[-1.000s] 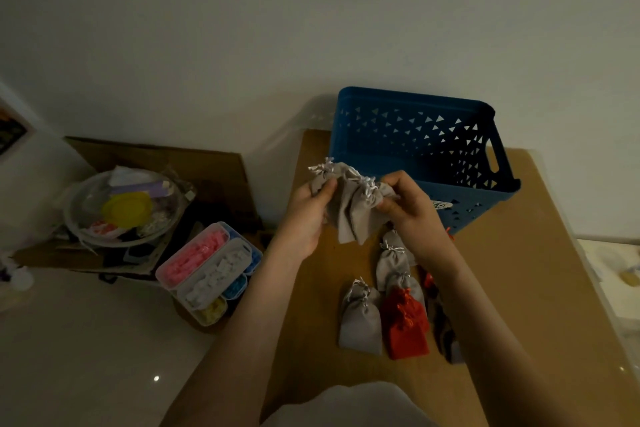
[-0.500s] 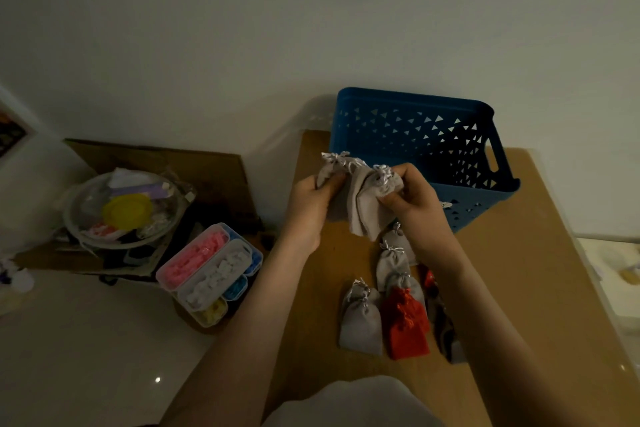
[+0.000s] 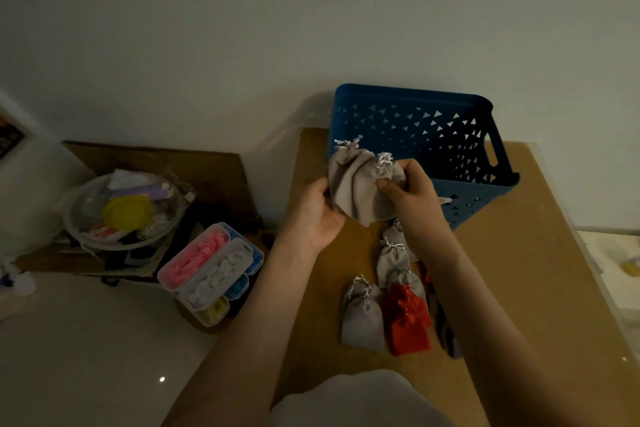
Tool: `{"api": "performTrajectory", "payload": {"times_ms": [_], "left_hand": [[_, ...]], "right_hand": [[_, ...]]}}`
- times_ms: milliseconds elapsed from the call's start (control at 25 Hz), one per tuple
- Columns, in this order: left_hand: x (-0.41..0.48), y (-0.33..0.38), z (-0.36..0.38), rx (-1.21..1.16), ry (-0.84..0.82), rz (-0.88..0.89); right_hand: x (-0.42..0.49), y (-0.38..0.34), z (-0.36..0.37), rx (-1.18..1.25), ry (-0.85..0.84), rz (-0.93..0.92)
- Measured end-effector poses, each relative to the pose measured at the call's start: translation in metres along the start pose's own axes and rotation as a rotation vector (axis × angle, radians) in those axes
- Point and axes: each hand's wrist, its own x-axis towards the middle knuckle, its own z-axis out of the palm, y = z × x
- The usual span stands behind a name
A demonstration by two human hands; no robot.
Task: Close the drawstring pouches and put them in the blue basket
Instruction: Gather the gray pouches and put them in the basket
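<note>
— How are the grey pouches point(image 3: 356, 185)?
— Soft cloth, with cinched, white-corded necks up and leaning left. The left hand point(image 3: 318, 215) grip holds their side and the right hand point(image 3: 412, 194) grip pinches one neck, with the blue basket point(image 3: 415, 104) just behind.

Between your fingers point(image 3: 414, 172): at least two grey pouches point(image 3: 356, 189). Below them: at least four more grey, one red pouch point(image 3: 408, 322). Beyond: one blue basket point(image 3: 415, 99).

At 12 o'clock the blue basket point(image 3: 408, 94) stands open-topped — its near wall your only barrier; loose pouches point(image 3: 363, 321) crowd 6 o'clock, bare table point(image 3: 540, 281) lies at 3.
</note>
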Motion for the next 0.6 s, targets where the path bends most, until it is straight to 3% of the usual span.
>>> {"api": "performTrajectory", "payload": {"times_ms": [320, 480, 600], "left_hand": [[-0.007, 0.002, -0.004, 0.052, -0.161, 0.083], [-0.005, -0.006, 0.001, 0.233, -0.107, 0.100], [-0.002, -0.014, 0.001, 0.229, -0.105, 0.122]], "right_hand": [[-0.001, 0.007, 0.000, -0.001, -0.067, -0.028], [0.000, 0.010, 0.007, 0.002, -0.048, 0.034], [0.001, 0.014, 0.007, -0.010, -0.038, 0.036]]}}
